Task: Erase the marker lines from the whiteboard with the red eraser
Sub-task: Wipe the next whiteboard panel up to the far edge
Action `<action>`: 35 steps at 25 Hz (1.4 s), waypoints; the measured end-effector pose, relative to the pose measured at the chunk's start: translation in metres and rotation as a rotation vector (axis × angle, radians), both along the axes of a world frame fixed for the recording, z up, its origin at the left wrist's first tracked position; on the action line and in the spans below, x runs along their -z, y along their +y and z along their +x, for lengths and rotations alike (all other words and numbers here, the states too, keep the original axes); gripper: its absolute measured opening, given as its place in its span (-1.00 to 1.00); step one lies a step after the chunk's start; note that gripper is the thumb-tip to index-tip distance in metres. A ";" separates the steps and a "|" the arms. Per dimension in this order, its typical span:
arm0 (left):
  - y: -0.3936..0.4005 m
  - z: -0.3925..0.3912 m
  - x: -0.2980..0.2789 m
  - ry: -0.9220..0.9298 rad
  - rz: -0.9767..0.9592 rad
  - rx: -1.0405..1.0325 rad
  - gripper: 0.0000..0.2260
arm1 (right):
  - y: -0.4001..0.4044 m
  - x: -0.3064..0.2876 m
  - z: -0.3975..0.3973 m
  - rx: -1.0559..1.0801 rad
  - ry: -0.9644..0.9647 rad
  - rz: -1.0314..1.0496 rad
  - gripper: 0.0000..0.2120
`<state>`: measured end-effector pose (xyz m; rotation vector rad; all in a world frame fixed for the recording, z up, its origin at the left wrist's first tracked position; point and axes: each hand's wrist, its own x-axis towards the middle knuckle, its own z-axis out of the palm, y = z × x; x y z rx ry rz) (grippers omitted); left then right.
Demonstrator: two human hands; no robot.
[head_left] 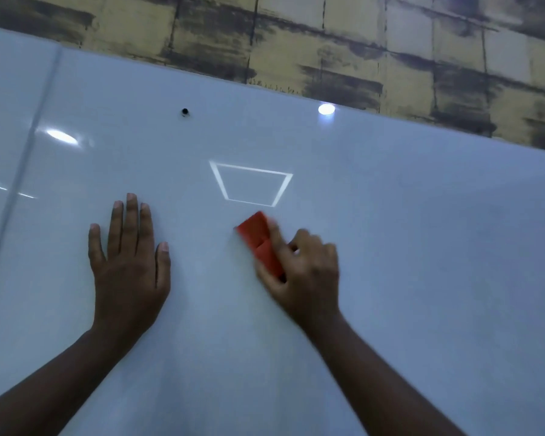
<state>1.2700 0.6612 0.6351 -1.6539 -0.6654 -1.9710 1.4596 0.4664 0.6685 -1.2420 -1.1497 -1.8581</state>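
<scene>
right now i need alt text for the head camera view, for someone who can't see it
A person's right hand grips a red eraser against a glossy whiteboard, while the left hand rests flat with fingers spread. No marker lines show, only light reflections and a small black dot higher up; a stained tiled wall lies beyond the board's edge.

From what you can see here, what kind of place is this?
Probably an indoor classroom or office. A large glossy whiteboard mirrors ceiling lights, the right hand holds a red block eraser, and the left hand rests flat. Beyond is a yellowish, stained tiled surface.
</scene>
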 end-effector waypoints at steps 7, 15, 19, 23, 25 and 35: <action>-0.006 0.008 0.009 -0.022 -0.009 -0.040 -0.44 | -0.079 -0.014 0.109 0.052 0.335 0.260 -0.41; -0.008 0.007 0.014 0.000 -0.023 -0.046 -0.45 | -0.026 0.043 0.038 -0.015 0.265 0.109 -0.42; -0.009 0.006 0.022 0.029 -0.027 -0.012 -0.45 | 0.010 0.107 -0.023 -0.065 0.040 -0.169 -0.44; -0.010 0.002 0.034 0.068 -0.039 0.028 -0.45 | 0.018 0.151 -0.047 -0.054 -0.009 -0.270 -0.46; -0.012 0.000 0.039 0.065 -0.033 0.029 -0.46 | 0.010 0.140 -0.040 -0.044 0.030 -0.269 -0.49; -0.021 0.003 0.075 0.118 -0.055 0.047 -0.46 | -0.099 0.158 0.068 -0.285 0.793 0.201 -0.38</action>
